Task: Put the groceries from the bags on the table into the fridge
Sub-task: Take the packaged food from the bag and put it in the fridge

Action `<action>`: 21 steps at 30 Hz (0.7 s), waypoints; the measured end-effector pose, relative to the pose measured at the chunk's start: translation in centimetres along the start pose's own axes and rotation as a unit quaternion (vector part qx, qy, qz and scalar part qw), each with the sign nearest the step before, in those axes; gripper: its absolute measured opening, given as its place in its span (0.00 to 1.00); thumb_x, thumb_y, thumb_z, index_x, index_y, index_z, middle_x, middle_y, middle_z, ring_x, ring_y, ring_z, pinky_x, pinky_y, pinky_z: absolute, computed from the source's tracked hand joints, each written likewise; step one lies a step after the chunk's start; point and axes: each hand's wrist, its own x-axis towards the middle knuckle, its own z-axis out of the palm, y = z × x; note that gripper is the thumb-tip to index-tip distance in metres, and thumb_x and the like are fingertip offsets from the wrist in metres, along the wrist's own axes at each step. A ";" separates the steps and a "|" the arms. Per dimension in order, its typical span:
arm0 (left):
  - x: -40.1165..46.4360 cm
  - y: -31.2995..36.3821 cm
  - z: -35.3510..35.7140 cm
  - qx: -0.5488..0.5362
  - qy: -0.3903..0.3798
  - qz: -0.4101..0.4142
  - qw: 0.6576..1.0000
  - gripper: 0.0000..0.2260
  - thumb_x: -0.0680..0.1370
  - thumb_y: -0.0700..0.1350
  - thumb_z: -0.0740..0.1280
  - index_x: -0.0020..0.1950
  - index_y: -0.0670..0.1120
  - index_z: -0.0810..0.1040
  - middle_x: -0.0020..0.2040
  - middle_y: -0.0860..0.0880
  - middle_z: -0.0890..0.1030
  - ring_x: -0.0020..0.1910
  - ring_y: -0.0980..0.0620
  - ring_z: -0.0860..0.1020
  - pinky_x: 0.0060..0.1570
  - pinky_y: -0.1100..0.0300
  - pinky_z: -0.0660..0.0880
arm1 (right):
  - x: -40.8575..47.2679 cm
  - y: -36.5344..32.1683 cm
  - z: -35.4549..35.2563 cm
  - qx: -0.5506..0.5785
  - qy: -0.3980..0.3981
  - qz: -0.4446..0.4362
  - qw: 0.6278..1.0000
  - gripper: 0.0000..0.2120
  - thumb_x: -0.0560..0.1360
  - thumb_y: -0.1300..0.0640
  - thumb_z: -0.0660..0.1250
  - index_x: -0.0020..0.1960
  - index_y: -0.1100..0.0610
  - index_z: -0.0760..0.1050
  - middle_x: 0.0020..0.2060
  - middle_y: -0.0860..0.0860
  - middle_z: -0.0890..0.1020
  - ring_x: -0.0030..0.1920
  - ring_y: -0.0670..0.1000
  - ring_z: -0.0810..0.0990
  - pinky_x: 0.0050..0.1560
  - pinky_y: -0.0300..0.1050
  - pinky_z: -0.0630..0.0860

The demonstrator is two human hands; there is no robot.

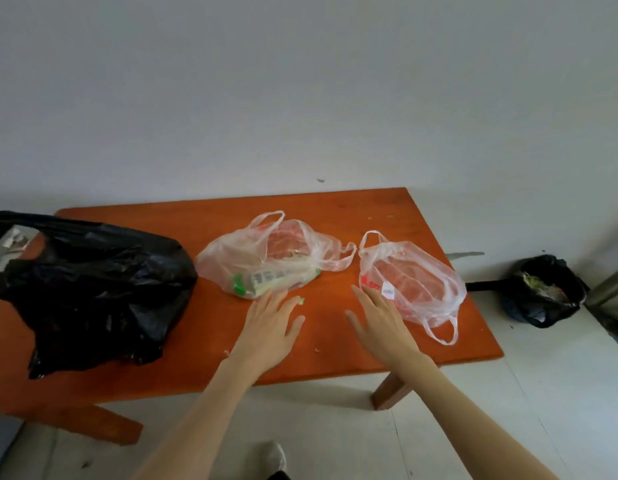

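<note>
Three bags lie on the orange wooden table (203, 344). A big black plastic bag (93, 289) fills the left side. In the middle lies a clear plastic bag (266, 254) holding a package with green print (266, 280). To the right lies a second clear bag (415, 282) with red print that looks nearly flat. My left hand (271, 327) reaches out with straight fingers, its tips just short of the middle bag. Beside it, my right hand (380, 320) is also stretched flat, its fingers next to the right bag's left edge. Neither hand holds anything. No fridge is in view.
A grey wall runs behind the table. On the floor at the right stands a black-lined bin (543, 292) with scraps inside. The pale floor shows in front of the table, with my shoe (274, 457) at the bottom. Small crumbs lie on the tabletop.
</note>
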 end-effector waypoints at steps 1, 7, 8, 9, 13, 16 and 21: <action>1.5 -0.9 -0.7 -0.003 0.002 0.014 1.000 0.22 0.81 0.54 0.51 0.74 0.51 0.58 0.76 0.50 0.57 0.75 0.51 0.50 0.74 0.50 0.50 | 1.7 -0.6 0.2 0.011 0.002 0.007 1.000 0.25 0.80 0.47 0.53 0.75 0.52 0.53 0.75 0.53 0.57 0.75 0.54 0.53 0.74 0.52 0.53; 10.7 -5.6 -4.5 -0.028 0.038 0.044 0.998 0.18 0.81 0.48 0.54 0.71 0.49 0.64 0.72 0.50 0.64 0.73 0.52 0.57 0.72 0.54 0.55 | 10.7 -4.3 1.6 0.062 0.018 0.009 0.998 0.22 0.81 0.51 0.53 0.73 0.56 0.60 0.73 0.54 0.62 0.74 0.54 0.58 0.73 0.50 0.55; 12.1 -6.1 -4.7 -0.024 0.041 0.054 0.997 0.18 0.81 0.48 0.54 0.71 0.49 0.64 0.72 0.51 0.65 0.73 0.53 0.58 0.72 0.55 0.55 | 11.9 -4.5 1.9 0.069 0.019 0.013 0.997 0.22 0.81 0.51 0.53 0.73 0.56 0.60 0.73 0.54 0.62 0.74 0.54 0.58 0.74 0.51 0.55; 13.4 -6.4 -4.7 -0.017 0.039 0.065 0.997 0.17 0.81 0.47 0.54 0.71 0.50 0.65 0.72 0.51 0.65 0.73 0.54 0.58 0.72 0.56 0.54 | 13.0 -4.6 2.3 0.075 0.020 0.014 0.997 0.21 0.81 0.52 0.53 0.73 0.56 0.61 0.73 0.54 0.63 0.74 0.54 0.58 0.74 0.51 0.55; 17.6 -7.2 -3.3 -0.002 -0.004 0.094 0.996 0.17 0.81 0.46 0.55 0.70 0.50 0.65 0.71 0.52 0.67 0.72 0.55 0.60 0.74 0.55 0.53 | 17.4 -4.3 3.5 0.061 0.010 -0.001 0.998 0.20 0.82 0.54 0.51 0.73 0.55 0.62 0.73 0.53 0.64 0.74 0.53 0.57 0.74 0.47 0.51; 20.2 -7.8 -1.7 0.021 -0.038 0.089 0.995 0.17 0.81 0.45 0.56 0.70 0.50 0.66 0.69 0.53 0.69 0.71 0.54 0.61 0.73 0.53 0.53 | 20.1 -3.1 4.8 0.003 -0.056 -0.036 0.998 0.21 0.82 0.51 0.50 0.74 0.53 0.59 0.74 0.50 0.61 0.76 0.51 0.52 0.74 0.48 0.43; 23.1 -8.3 0.3 0.056 -0.060 0.050 0.995 0.16 0.81 0.44 0.57 0.69 0.47 0.69 0.66 0.52 0.72 0.68 0.53 0.64 0.72 0.57 0.53 | 21.9 0.6 7.0 -0.067 -0.132 -0.038 0.988 0.24 0.81 0.46 0.50 0.75 0.53 0.56 0.76 0.48 0.56 0.76 0.51 0.47 0.75 0.52 0.39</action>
